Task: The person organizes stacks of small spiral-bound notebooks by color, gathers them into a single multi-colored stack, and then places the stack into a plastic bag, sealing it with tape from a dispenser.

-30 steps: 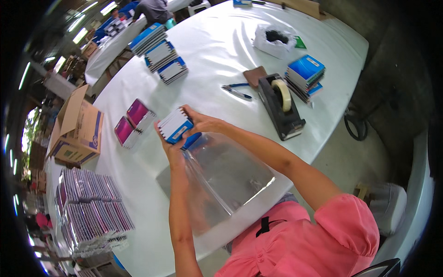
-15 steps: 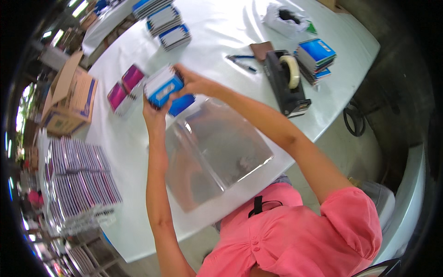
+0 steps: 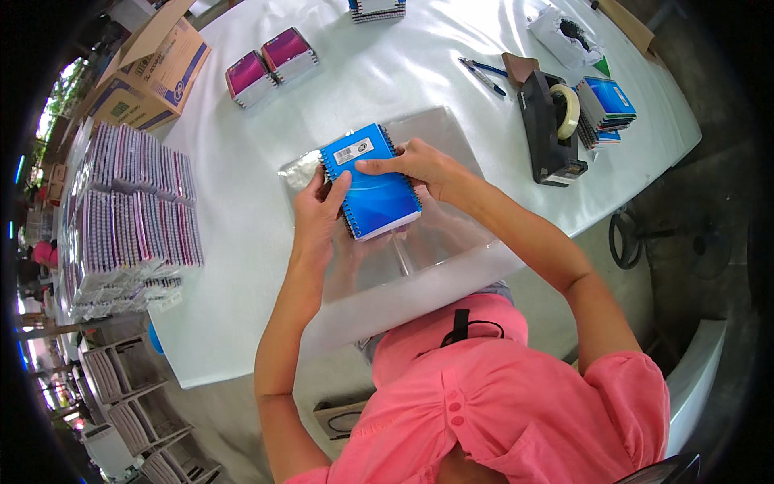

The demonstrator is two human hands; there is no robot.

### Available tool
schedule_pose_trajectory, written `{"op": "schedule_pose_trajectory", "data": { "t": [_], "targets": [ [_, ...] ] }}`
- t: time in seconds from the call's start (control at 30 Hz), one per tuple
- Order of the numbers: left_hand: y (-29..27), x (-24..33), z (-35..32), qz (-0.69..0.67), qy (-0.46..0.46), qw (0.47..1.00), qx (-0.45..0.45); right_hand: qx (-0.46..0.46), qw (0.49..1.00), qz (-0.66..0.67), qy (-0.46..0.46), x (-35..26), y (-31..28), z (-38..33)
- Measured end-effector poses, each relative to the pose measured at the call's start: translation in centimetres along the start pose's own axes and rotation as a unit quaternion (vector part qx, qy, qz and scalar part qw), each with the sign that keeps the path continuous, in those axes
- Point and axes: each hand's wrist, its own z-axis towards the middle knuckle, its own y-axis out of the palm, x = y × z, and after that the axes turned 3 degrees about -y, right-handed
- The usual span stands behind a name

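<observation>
Between my two hands is a small stack of blue spiral notebooks [image 3: 383,198], with a white label on the top cover. My left hand [image 3: 321,206] grips its left spiral edge, thumb lying on the cover. On the opposite edge my right hand [image 3: 421,168] is closed, its thumb pressed on the cover near the label. How many notebooks are in the stack is hidden. Beneath the hands and the stack, clear plastic bags [image 3: 447,133] lie flat on the white-covered table [image 3: 234,323].
A black tape dispenser [image 3: 544,145] stands at right, beside stacked blue notebooks [image 3: 606,101] and pens [image 3: 484,77]. Purple notebook stacks [image 3: 274,64] sit at far left, near an open cardboard box [image 3: 153,81]. Plastic-wrapped notebooks [image 3: 137,210] pile along the left edge.
The notebooks have come nearer and to the right, from the far edge of the plastic bags to over them. They are turned so the blue cover faces up. The view has shifted.
</observation>
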Motion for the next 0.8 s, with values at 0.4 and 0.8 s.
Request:
{"op": "schedule_pose_trajectory", "data": {
  "t": [0.4, 0.8],
  "targets": [
    [1.1, -4.4, 0.7, 0.021, 0.087, 0.994, 0.059, 0.337, 0.696, -0.503, -0.386, 4.0, 0.1, -2.2],
    [1.0, -5.6, -1.1, -0.088, 0.076, 0.993, 0.023, 0.118, 0.917, -0.242, -0.295, 7.5, -0.6, -5.2]
  ]
}}
